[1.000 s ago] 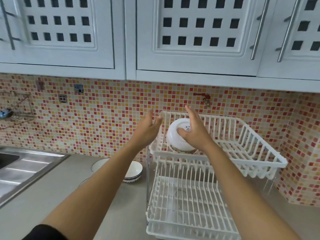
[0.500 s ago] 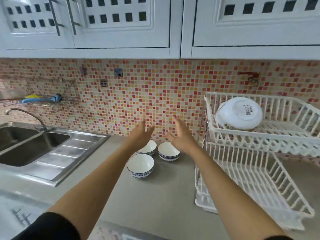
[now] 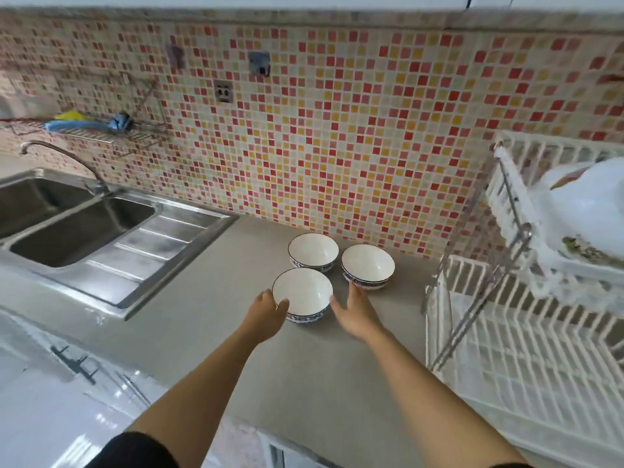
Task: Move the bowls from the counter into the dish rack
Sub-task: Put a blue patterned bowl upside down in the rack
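Observation:
Three white bowls with blue-patterned rims stand on the grey counter (image 3: 337, 383): a near bowl (image 3: 302, 293), a far left bowl (image 3: 313, 250) and a far right bowl (image 3: 367, 266). My left hand (image 3: 266, 314) touches the near bowl's left rim, thumb on its edge. My right hand (image 3: 354, 317) is open just right of that bowl, fingers spread, not gripping. The white two-tier dish rack (image 3: 526, 332) stands at the right, with an upturned white bowl (image 3: 587, 211) in its upper tier.
A steel double sink (image 3: 84, 224) with a tap (image 3: 60, 160) fills the left side. A wire shelf (image 3: 87, 130) hangs on the mosaic tile wall. The counter's front edge runs below my forearms.
Both hands left the bowl in the rack's upper tier, swung left and came down to the near bowl on the counter. The view turned left and downward.

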